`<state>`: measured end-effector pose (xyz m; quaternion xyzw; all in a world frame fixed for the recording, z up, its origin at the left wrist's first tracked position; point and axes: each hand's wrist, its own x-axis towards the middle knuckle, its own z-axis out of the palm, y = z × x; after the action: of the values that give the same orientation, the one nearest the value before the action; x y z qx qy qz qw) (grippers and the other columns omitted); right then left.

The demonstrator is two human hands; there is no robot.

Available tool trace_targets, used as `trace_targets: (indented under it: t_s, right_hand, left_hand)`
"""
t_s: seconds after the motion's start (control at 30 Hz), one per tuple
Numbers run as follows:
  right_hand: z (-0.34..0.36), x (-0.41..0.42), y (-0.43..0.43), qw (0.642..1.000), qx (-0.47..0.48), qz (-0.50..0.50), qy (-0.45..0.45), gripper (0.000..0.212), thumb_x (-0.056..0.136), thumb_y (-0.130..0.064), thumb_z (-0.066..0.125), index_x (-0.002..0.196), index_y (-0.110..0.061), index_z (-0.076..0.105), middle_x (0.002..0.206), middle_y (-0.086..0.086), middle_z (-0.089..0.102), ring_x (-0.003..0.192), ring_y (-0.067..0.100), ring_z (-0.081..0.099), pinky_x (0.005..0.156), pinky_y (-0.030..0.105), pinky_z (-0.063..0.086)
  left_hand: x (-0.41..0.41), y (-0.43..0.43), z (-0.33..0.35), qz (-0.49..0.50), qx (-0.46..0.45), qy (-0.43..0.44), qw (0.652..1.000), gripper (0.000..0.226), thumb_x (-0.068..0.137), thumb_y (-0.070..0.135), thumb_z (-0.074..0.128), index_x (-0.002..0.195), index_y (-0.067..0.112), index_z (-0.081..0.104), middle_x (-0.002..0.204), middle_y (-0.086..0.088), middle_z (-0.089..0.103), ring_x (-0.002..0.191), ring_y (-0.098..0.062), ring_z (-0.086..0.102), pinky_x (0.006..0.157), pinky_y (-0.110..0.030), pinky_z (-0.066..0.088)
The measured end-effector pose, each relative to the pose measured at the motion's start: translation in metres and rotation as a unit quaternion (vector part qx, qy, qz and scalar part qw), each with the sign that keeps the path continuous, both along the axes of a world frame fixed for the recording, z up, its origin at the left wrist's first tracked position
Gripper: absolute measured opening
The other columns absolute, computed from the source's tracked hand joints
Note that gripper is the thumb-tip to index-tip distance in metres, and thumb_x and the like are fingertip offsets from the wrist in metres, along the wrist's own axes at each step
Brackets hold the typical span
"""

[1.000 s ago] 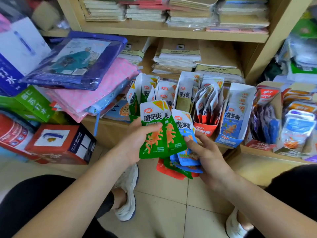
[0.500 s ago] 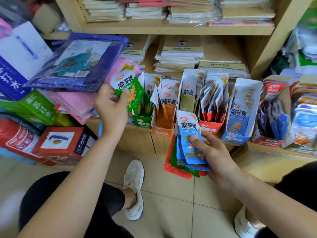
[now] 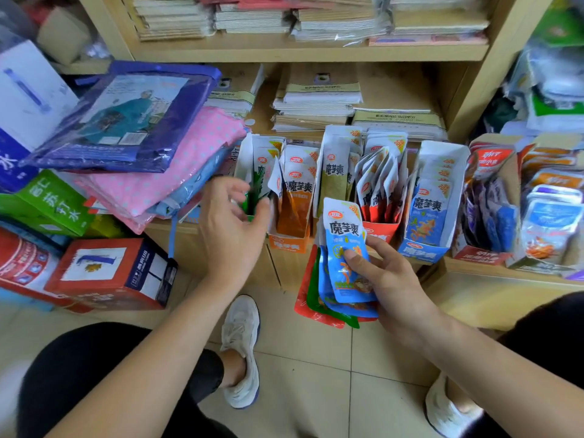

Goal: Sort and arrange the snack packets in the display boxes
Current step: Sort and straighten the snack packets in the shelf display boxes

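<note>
Nearly upright blue packet (image 3: 343, 229), right hand (image 3: 395, 289) gripping

Small shop: snack display boxes (image 3: 422, 252), stacked notebks (image 3: 316, 99)

Head cam (wide-angle, sole view) looks fwd & down, close to shelves (image 3: 316, 53), floor (image 3: 300, 390) below.

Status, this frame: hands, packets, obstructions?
Left hand open at leftmost cardboard display box, green packets inside. Right hand grips foil snack packet stack, blue on top. Nothing blocking.
</note>
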<state>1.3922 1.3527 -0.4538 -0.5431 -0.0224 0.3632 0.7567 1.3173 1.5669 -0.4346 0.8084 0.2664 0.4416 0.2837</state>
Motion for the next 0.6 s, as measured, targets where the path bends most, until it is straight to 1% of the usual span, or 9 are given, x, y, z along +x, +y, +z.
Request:
trace_targets:
  t_s: [0.07,0.1,0.17,0.23,0.27,0.33,0.37,0.5,0.6]
  right_hand:
    - [0.001,0.0,0.0,1.0,0.007,-0.002,-0.002,0.033,0.089,-0.011,0.069,0.122,-0.01,0.063,0.104,0.016,0.074,0.083,0.032,0.072,0.072,0.049,0.061]
    - [0.001,-0.001,0.0,1.0,0.009,-0.006,-0.003,0.034,0.09,-0.011,0.069,0.123,-0.01,0.062,0.105,0.016,0.074,0.085,0.033,0.071,0.074,0.052,0.061]
    - [0.001,-0.001,0.0,1.0,0.007,-0.013,-0.009,0.034,0.09,-0.013,0.068,0.124,-0.009,0.062,0.108,0.02,0.073,0.088,0.035,0.07,0.079,0.056,0.059]
    - [0.001,-0.002,0.0,1.0,-0.003,-0.024,-0.013,0.03,0.093,-0.013,0.066,0.121,-0.005,0.062,0.11,0.025,0.071,0.089,0.038,0.07,0.079,0.056,0.059]
    - [0.002,-0.001,-0.001,1.0,-0.007,-0.029,-0.009,0.027,0.094,-0.013,0.065,0.119,-0.003,0.062,0.109,0.026,0.071,0.09,0.039,0.07,0.078,0.055,0.06]
    - [0.005,-0.001,-0.003,1.0,0.001,-0.03,0.008,0.024,0.096,-0.013,0.062,0.116,0.0,0.061,0.108,0.024,0.072,0.09,0.038,0.072,0.073,0.049,0.061]
    - [0.007,0.0,-0.005,0.999,0.009,-0.026,0.017,0.023,0.096,-0.013,0.061,0.116,-0.001,0.062,0.108,0.023,0.073,0.088,0.037,0.073,0.069,0.045,0.061]
    - [0.011,0.006,-0.012,1.0,0.001,0.001,0.021,0.028,0.092,-0.011,0.065,0.119,-0.002,0.064,0.107,0.021,0.073,0.084,0.033,0.073,0.064,0.037,0.059]
    - [0.012,0.01,-0.019,1.0,-0.005,0.0,0.03,0.031,0.09,-0.008,0.066,0.12,0.002,0.063,0.106,0.022,0.073,0.081,0.032,0.074,0.062,0.037,0.059]
  left_hand:
    - [-0.006,-0.026,0.002,-0.102,-0.146,0.06,0.982,0.029,0.08,0.045,0.073,0.092,0.021,0.063,0.082,0.005,0.065,0.07,-0.008,0.062,0.067,-0.02,0.048]
    - [-0.006,-0.038,0.001,-0.154,-0.242,0.106,0.952,0.035,0.077,0.052,0.07,0.094,0.022,0.066,0.084,0.004,0.07,0.075,-0.008,0.066,0.071,-0.023,0.05]
    - [-0.003,-0.054,-0.003,-0.241,-0.403,0.178,0.865,0.044,0.076,0.054,0.066,0.104,0.02,0.071,0.096,0.007,0.076,0.092,-0.012,0.071,0.085,-0.026,0.054]
    - [-0.001,-0.063,-0.008,-0.293,-0.524,0.19,0.777,0.041,0.082,0.041,0.065,0.115,0.017,0.071,0.11,-0.001,0.076,0.106,-0.022,0.071,0.103,-0.042,0.051]
    - [0.0,-0.065,-0.01,-0.298,-0.554,0.181,0.756,0.034,0.086,0.032,0.064,0.115,0.016,0.071,0.113,-0.006,0.075,0.108,-0.027,0.071,0.105,-0.05,0.049]
    - [0.0,-0.065,-0.014,-0.285,-0.557,0.159,0.763,0.02,0.092,0.013,0.063,0.109,0.016,0.073,0.112,-0.01,0.076,0.107,-0.03,0.071,0.104,-0.055,0.049]
    - [0.001,-0.066,-0.015,-0.283,-0.549,0.152,0.772,0.02,0.092,0.008,0.064,0.109,0.014,0.073,0.111,-0.012,0.075,0.106,-0.031,0.071,0.102,-0.056,0.05]
    - [0.005,-0.07,-0.018,-0.285,-0.495,0.13,0.811,0.039,0.069,0.013,0.076,0.107,0.012,0.069,0.104,-0.012,0.076,0.098,-0.029,0.072,0.09,-0.05,0.058]
    - [0.007,-0.074,-0.021,-0.27,-0.46,0.122,0.837,0.046,0.067,0.015,0.085,0.109,0.015,0.068,0.101,-0.004,0.078,0.097,-0.025,0.074,0.088,-0.045,0.059]
